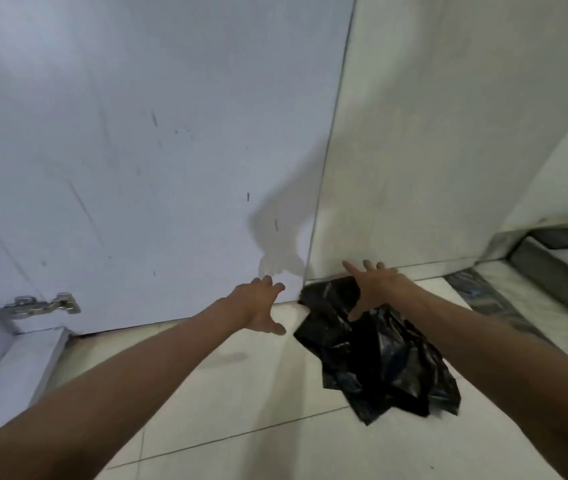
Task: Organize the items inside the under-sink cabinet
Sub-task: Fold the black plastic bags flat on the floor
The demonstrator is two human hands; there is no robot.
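Note:
A crumpled black plastic bag [383, 355] lies on the pale tiled floor [241, 393], its far end against the wall. My right hand [370, 287] hovers over the bag's far end, fingers spread, holding nothing that I can see. My left hand [260, 306] is stretched out just left of the bag with its fingers apart, close to the bottom edge of the open white cabinet door [137, 150]. The inside of the cabinet is out of view.
A metal hinge [41, 306] sits on the door's lower left, beside the cabinet frame [15, 362]. A light tiled wall [431, 133] rises behind the bag. At the far right a dark marble step [493, 299] leads to a grey sunken area.

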